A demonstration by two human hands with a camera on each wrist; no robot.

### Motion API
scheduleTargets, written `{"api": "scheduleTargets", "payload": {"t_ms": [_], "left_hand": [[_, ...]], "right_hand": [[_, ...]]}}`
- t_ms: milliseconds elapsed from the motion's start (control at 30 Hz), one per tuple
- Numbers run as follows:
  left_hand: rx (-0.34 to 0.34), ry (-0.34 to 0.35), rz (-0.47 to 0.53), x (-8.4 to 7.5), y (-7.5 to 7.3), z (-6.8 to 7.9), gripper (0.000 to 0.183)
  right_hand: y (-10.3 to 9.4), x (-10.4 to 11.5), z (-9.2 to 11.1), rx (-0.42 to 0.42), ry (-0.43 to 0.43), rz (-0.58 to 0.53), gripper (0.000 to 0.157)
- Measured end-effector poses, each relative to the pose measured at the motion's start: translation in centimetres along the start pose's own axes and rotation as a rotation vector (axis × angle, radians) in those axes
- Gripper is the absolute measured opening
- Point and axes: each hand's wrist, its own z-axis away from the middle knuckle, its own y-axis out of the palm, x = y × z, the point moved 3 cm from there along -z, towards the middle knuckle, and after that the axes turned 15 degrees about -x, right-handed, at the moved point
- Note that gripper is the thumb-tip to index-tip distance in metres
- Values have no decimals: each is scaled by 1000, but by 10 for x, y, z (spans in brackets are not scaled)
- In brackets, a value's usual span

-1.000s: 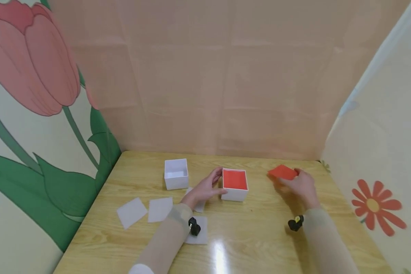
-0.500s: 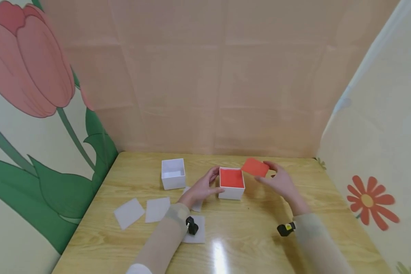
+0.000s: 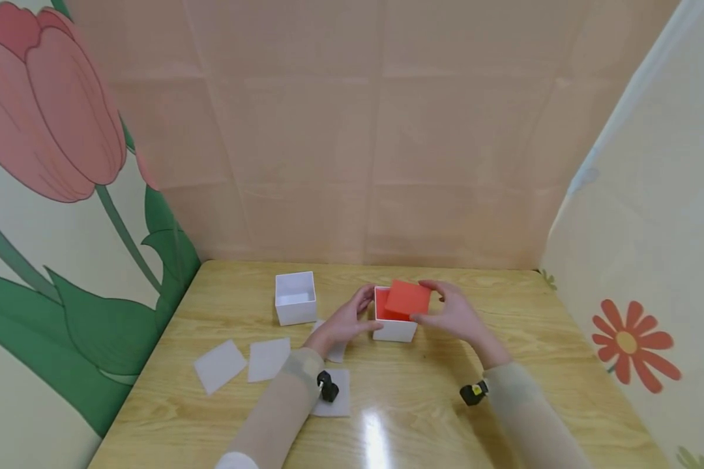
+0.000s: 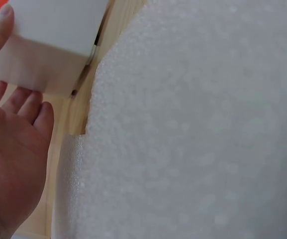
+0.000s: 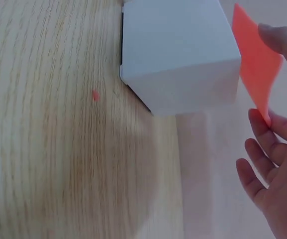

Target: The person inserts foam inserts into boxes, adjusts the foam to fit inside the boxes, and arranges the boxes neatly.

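In the head view a white square box (image 3: pixel 395 331) with red lining at its top stands mid-table. My left hand (image 3: pixel 346 322) steadies its left side, thumb on the near face and fingers around the far side; the left wrist view shows the fingertips against the box wall (image 4: pixel 39 64). My right hand (image 3: pixel 450 314) pinches a thin red square sheet (image 3: pixel 409 298) by its right edge, between thumb and fingers. The sheet is tilted over the box opening and covers much of it. In the right wrist view the red sheet (image 5: pixel 255 59) bends slightly beside the box.
A second white box (image 3: pixel 296 299), open at the top, stands to the left. Several white foam sheets (image 3: pixel 220 366) lie on the wooden table (image 3: pixel 434 417), some partly under my left arm. A small red scrap (image 5: pixel 95 94) lies near the box.
My right hand has carried the red sheet leftward from the table's right side to over the box. My left hand has stayed at the box.
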Motion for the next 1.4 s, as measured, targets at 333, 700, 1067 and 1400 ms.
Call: {"api": "scheduleTargets", "payload": {"t_ms": [333,700,1067,1400], "left_hand": [[3,11,5,2,0,0,96],[-5,20,7,2,2,0,94],[-9,-4,-9,1,1,-1,96],[-11,-24,-14,1,0,0,96]], "right_hand": [[10,15,-7,24,-138,71,92],[14,11,-12,87,-182,66,88],[10,8,-16,126,-169,63,87],[11,5,-17,137,-170,-4,80]]}}
